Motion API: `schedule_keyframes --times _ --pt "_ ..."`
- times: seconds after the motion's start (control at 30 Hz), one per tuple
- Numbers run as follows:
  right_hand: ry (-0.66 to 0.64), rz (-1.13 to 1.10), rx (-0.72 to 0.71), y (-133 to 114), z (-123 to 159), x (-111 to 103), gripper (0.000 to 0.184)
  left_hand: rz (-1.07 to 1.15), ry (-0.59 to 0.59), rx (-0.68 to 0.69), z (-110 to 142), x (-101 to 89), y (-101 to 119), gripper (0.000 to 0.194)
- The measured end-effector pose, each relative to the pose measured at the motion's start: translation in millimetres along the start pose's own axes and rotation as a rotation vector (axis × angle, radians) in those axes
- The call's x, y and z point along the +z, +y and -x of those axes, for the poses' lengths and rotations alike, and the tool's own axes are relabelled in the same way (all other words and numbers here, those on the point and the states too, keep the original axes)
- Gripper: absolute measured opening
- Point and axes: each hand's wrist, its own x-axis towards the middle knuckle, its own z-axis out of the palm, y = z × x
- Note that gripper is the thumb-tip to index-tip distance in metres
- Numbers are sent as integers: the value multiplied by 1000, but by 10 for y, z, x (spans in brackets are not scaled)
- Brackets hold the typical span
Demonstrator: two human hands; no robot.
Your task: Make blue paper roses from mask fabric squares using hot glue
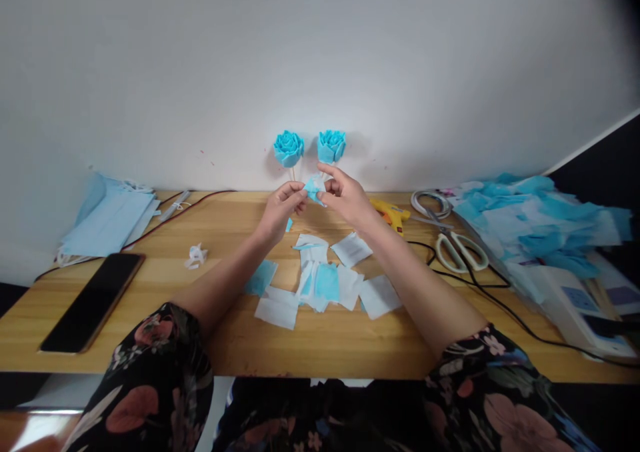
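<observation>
A small blue and white fabric piece is held up over the table between both hands. My left hand pinches its left side with thumb and fingers. On its right side, my right hand grips it with the thumb in front and the index finger raised. Below the hands lie several cut fabric squares, some white and some blue, partly overlapping. Just behind stand two blue fabric roses, a left rose and a right rose, on thin sticks against the wall.
Blue face masks and a black phone lie left, near a crumpled white scrap. At right are a yellow glue gun, white-handled scissors, a black cable, a wire coil and a heap of blue fabric.
</observation>
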Motion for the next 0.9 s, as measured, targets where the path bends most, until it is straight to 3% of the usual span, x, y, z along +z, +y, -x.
schedule_keyframes --times 0.6,0.9 --pt "23 -51 8 -10 -26 -62 67 -160 75 58 8 19 11 34" --pt "-38 -26 6 -59 20 -29 74 -194 65 95 8 40 -4 33"
